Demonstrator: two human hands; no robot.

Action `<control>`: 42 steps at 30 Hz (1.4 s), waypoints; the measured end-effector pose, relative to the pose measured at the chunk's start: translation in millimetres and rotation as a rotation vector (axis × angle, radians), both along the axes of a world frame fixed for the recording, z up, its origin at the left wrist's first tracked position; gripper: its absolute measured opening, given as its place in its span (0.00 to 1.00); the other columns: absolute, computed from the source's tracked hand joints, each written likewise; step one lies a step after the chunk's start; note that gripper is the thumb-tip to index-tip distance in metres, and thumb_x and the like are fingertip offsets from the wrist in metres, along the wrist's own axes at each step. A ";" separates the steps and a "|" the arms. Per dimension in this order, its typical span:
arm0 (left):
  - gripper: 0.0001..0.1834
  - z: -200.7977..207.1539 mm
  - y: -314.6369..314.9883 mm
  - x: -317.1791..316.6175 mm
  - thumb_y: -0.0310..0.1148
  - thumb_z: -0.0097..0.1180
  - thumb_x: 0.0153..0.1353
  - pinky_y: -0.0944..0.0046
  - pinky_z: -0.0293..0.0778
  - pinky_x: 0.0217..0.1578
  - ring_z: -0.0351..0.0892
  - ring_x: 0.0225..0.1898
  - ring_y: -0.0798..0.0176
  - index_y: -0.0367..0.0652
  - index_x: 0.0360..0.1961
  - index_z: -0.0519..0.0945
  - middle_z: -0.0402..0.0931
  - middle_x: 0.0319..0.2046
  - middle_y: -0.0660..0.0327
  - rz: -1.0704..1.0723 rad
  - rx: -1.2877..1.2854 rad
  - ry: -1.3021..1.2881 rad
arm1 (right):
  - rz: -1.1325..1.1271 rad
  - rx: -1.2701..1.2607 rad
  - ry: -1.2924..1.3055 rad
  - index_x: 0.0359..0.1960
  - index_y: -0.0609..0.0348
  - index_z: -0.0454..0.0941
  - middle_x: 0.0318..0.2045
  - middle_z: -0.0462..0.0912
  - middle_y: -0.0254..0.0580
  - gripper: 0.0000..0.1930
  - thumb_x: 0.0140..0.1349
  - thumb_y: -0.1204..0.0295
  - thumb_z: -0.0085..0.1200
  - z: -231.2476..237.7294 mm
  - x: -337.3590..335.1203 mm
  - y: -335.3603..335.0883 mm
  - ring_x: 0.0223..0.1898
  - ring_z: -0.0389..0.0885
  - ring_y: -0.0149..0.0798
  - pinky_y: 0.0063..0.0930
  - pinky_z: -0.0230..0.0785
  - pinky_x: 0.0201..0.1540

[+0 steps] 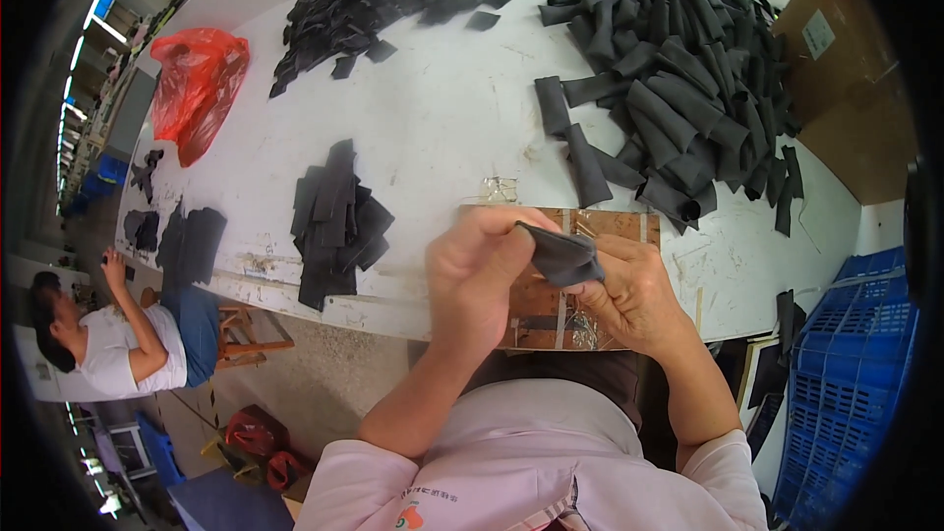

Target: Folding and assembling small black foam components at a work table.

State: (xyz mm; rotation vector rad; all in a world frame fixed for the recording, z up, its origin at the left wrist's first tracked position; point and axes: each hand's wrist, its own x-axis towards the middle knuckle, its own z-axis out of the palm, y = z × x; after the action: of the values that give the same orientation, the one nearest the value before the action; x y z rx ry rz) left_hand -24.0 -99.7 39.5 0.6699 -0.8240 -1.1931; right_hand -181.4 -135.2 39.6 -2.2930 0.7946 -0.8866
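Between my two hands, above a brown taped board (531, 329) at the table's near edge, is a dark grey fabric tube (560, 258). My left hand (474, 270) pinches its left end between thumb and fingers. The fingers of my right hand (634, 285) are closed on its right end. Part of the piece is hidden by the fingers. A heap of similar dark tubes (678, 88) lies beyond my right hand. To the left of my left hand is a small pile of flat dark fabric pieces (334, 221).
Flat dark pieces (344, 15) are spread at the table's back, near a red plastic bag (200, 84). A cardboard box (855, 79) stands at right, above blue plastic crates (841, 374). A co-worker (133, 349) sits at left beside more dark fabric (192, 246).
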 end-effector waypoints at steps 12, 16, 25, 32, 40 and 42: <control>0.19 -98.8 1.5 91.6 0.28 0.57 0.45 0.59 0.63 0.41 0.65 0.43 0.51 0.38 0.40 0.69 0.67 0.39 0.53 0.857 0.433 -1.725 | -0.609 0.492 -0.787 0.28 0.65 0.71 0.14 0.65 0.31 0.22 0.64 0.57 0.35 -2.0 -6.6 -20.6 0.16 0.61 0.22 0.14 0.51 0.20; 0.13 -119.9 -14.3 130.1 0.28 0.55 0.47 0.59 0.64 0.39 0.66 0.41 0.52 0.38 0.36 0.73 0.69 0.35 0.54 0.669 0.546 -1.969 | -0.402 0.575 -0.533 0.25 0.63 0.72 0.15 0.68 0.33 0.17 0.63 0.63 0.38 -30.8 8.4 43.3 0.17 0.63 0.23 0.15 0.53 0.19; 0.05 -51.6 4.6 92.5 0.28 0.48 0.57 0.69 0.68 0.36 0.72 0.32 0.69 0.38 0.34 0.73 0.74 0.31 0.61 0.318 0.300 0.088 | 0.013 1.017 -0.330 0.35 0.65 0.72 0.24 0.74 0.35 0.12 0.59 0.66 0.46 -58.6 45.7 56.0 0.26 0.72 0.29 0.21 0.65 0.29; 0.11 -57.0 46.9 48.3 0.30 0.44 0.60 0.59 0.68 0.47 0.73 0.43 0.62 0.38 0.42 0.71 0.74 0.40 0.58 -0.009 0.239 0.664 | 0.054 1.279 -0.911 0.39 0.58 0.71 0.28 0.75 0.31 0.16 0.54 0.62 0.55 -47.2 79.7 62.6 0.29 0.71 0.23 0.17 0.66 0.31; 0.12 -76.2 55.7 18.3 0.29 0.40 0.62 0.62 0.65 0.52 0.70 0.47 0.60 0.34 0.44 0.69 0.71 0.43 0.54 -0.091 0.371 0.994 | -0.281 1.119 -0.839 0.29 0.63 0.76 0.23 0.70 0.25 0.06 0.54 0.73 0.54 -56.8 76.9 62.6 0.23 0.61 0.18 0.12 0.55 0.23; 0.12 -79.5 57.8 17.9 0.29 0.40 0.62 0.62 0.65 0.52 0.69 0.47 0.60 0.34 0.44 0.69 0.70 0.43 0.54 -0.131 0.375 1.029 | -0.280 1.054 -0.801 0.29 0.64 0.76 0.21 0.70 0.26 0.06 0.54 0.73 0.54 -55.8 74.8 64.3 0.23 0.62 0.19 0.13 0.56 0.24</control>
State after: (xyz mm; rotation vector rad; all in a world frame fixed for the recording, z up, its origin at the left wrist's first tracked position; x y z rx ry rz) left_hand -6.1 -41.9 -40.0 0.2139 0.2302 -1.5929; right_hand -106.6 -70.9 -16.2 -0.8264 0.8916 -1.0366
